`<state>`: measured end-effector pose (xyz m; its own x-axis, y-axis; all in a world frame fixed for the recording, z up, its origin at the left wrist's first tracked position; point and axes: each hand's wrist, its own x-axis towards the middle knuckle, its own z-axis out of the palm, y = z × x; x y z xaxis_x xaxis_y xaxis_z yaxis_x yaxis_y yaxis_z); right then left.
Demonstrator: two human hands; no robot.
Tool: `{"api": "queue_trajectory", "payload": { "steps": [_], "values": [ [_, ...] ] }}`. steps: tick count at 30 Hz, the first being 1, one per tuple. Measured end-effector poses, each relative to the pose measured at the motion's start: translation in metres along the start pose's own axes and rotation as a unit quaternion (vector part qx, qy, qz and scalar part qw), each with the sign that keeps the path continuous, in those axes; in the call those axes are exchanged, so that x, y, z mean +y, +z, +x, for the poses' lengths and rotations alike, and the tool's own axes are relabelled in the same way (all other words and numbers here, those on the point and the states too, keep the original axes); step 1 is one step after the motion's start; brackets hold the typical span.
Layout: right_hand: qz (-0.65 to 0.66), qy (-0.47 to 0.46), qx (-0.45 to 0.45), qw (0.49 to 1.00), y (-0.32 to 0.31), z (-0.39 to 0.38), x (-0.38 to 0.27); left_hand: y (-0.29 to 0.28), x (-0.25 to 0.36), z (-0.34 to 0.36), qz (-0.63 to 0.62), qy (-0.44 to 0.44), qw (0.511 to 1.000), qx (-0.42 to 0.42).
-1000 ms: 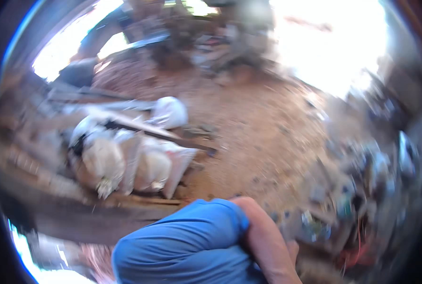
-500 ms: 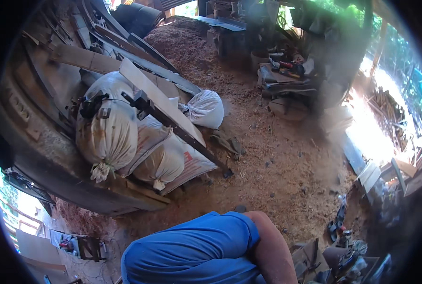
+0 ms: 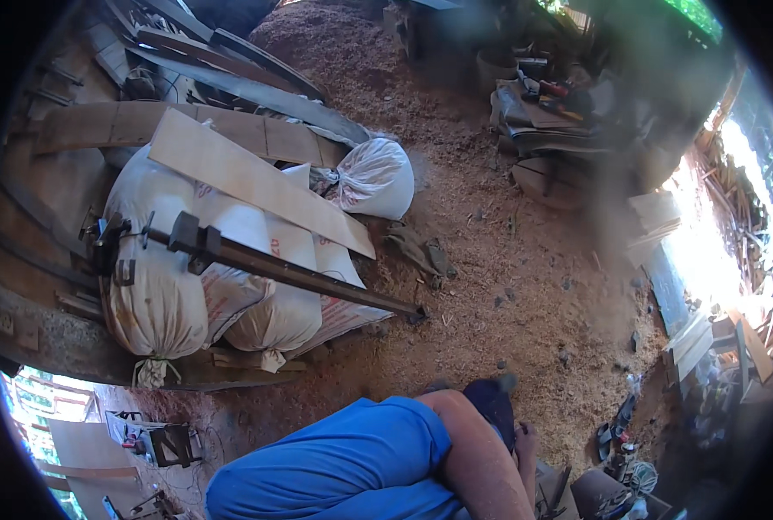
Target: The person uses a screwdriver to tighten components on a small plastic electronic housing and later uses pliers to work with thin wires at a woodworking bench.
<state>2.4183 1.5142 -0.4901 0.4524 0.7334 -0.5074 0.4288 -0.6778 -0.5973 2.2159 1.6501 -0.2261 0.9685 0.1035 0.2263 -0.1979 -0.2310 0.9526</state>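
Stuffed white sacks [image 3: 204, 286] under a board [image 3: 256, 182] and long bar clamp [image 3: 273, 269]; hands unseen, grip unknowable.

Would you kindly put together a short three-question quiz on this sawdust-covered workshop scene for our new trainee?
1. True or false: a flat wooden board lies across the stacked white sacks.
2. What covers the ground? A) sawdust B) water C) tiles
3. Fill in: the long dark bar clamp rests on the ____.

Key: 1 true; 2 A; 3 sacks. Neither hand shows; only a blue sleeve and upper arm enter from the lower edge.
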Motion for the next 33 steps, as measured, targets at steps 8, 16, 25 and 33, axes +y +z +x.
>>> {"api": "queue_trajectory", "payload": {
  "steps": [8,16,25,33],
  "values": [
    [-0.093,-0.069,-0.177,0.977,-0.007,0.11,0.089,-0.101,-0.202,0.04,0.031,-0.226,0.965,0.133],
    [-0.105,0.009,-0.194,0.975,-0.106,0.265,0.012,-0.218,-0.374,0.071,0.086,-0.392,0.884,0.241],
    [-0.192,-0.011,-0.232,0.953,-0.107,0.386,-0.095,-0.356,-0.549,0.047,0.153,-0.502,0.795,0.306],
    [-0.151,-0.059,-0.309,0.937,-0.014,0.403,-0.114,-0.472,-0.676,0.013,0.183,-0.547,0.755,0.313]
  ]
}}
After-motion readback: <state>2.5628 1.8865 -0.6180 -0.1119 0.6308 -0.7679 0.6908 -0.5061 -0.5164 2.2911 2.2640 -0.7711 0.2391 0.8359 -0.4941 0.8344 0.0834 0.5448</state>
